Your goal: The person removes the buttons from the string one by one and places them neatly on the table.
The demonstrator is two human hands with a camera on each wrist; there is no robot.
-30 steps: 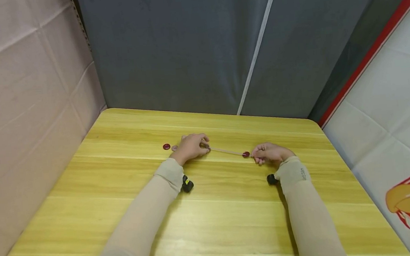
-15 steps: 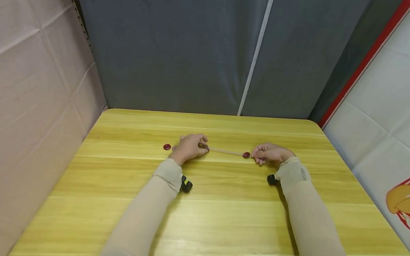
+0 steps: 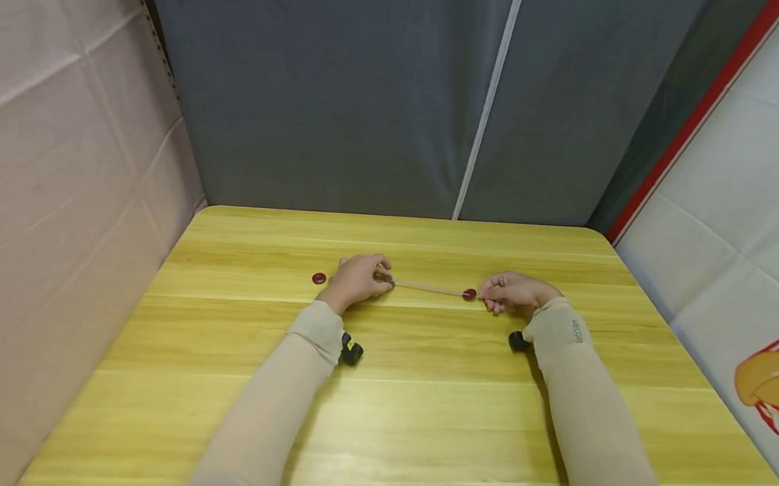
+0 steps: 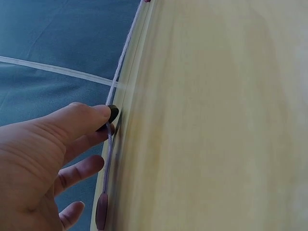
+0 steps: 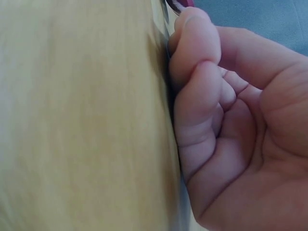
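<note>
Threading step: my left hand pinches a dark button on the thin pale cord; right hand pinches the cord's end beside a round red button. Next needs cord kept taut.

Both forearms stretched forward, left hand and right hand low, fingers curled, pinching.

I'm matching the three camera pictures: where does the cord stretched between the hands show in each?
Head: the cord runs mid-table, from the left hand to the right hand.
Left wrist: it rises from the fingertips along the table edge.
Right wrist: not clearly visible.
Shared landmark: the yellow wooden table.
</note>
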